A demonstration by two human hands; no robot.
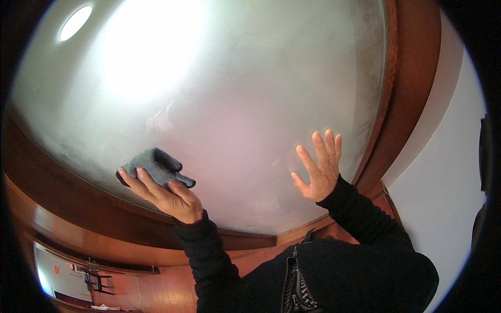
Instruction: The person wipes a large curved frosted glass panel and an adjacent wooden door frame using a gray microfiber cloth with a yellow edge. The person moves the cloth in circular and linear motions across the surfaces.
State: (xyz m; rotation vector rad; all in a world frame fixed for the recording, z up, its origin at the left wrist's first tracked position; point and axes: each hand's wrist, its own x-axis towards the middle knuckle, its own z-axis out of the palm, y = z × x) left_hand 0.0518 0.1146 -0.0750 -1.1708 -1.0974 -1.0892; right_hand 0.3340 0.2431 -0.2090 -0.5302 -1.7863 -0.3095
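Note:
My left hand (pixel 168 197) holds a folded grey cloth with dark edges (pixel 150 164), its fingers over the lower side of the cloth. The cloth lies against or just in front of a large frosted or hazy glass pane (pixel 242 117), near its lower left edge. Over the lower right of the pane, my right hand (pixel 321 170) is spread with nothing in it; its fingertips are at or close to the surface. Pale streaks and faint reflections show on the pane.
A reddish-brown wooden frame (pixel 407 86) borders the pane. Beyond it on the right stands a white wall (pixel 426 168). Reddish flooring (pixel 168 289) shows below, with a dark wooden chair (pixel 100 282) in the distance at lower left.

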